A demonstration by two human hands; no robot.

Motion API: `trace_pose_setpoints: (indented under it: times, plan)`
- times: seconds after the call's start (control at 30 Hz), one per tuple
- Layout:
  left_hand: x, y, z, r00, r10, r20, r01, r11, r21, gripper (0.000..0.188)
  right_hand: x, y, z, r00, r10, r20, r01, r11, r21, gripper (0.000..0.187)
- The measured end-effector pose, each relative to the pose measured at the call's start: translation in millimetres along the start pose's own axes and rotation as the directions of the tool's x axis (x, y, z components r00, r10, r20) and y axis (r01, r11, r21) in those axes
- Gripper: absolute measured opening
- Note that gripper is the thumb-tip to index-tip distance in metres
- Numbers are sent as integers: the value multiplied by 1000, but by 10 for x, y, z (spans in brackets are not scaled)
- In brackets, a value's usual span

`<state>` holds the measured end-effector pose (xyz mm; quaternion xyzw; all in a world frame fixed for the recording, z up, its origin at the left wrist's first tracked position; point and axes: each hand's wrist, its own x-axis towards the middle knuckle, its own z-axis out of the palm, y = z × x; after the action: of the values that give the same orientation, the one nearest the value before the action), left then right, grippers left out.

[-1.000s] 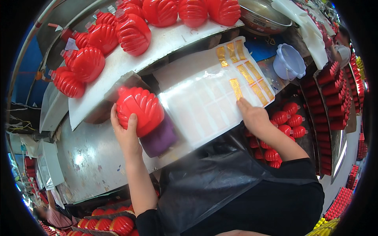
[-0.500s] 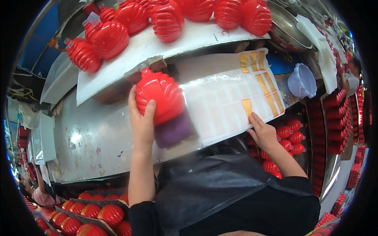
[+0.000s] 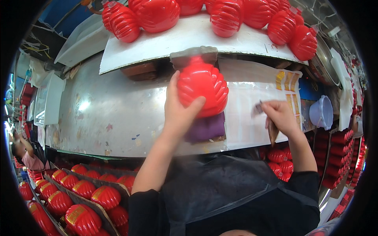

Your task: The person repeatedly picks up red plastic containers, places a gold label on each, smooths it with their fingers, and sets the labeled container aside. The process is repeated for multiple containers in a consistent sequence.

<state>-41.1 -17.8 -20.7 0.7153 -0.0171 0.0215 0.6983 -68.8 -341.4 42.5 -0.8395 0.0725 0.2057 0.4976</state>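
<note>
My left hand (image 3: 179, 106) grips a red ribbed plastic bottle (image 3: 202, 88) from its left side, with the thumb across the front. The bottle's neck points away from me, at a grey notched block (image 3: 193, 57), and its base is over a purple cloth pad (image 3: 206, 128). Over the white backing sheet (image 3: 246, 122), my right hand (image 3: 281, 114) is closed, pinching a gold label strip (image 3: 273, 133). The strip looks dark and is blurred by motion. Several gold labels (image 3: 292, 82) remain stuck at the sheet's right end.
More red bottles (image 3: 226, 17) stand along a raised white board (image 3: 157, 53) at the back. A lavender bucket (image 3: 321, 113) and a metal basin (image 3: 325, 59) are at the right. Labelled red bottles (image 3: 83, 218) fill trays at lower left. Another person (image 3: 29, 153) is at far left.
My right hand has peeled a gold label off the sheet and lifted it. The bottle stays in my left hand, its neck now against the grey block. The whole view has shifted.
</note>
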Motion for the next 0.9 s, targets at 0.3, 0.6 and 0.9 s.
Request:
trace_pose_setpoints:
  times: [0.3,0.6,0.9]
  plan:
    - [274,215,-20,993,99,-60,-100,995,-21,71,454,-1093,689,293,-894,338,739,-12,-673,35]
    - [478,240,28,982,178,-58,-147,928,343,51,287,-688,1020,349,-824,446,510,-232,-828,40]
    - [280,186,-110,874,466,140,-457,687,565,53,432,-780,823,504,-863,32,700,386,-601,35]
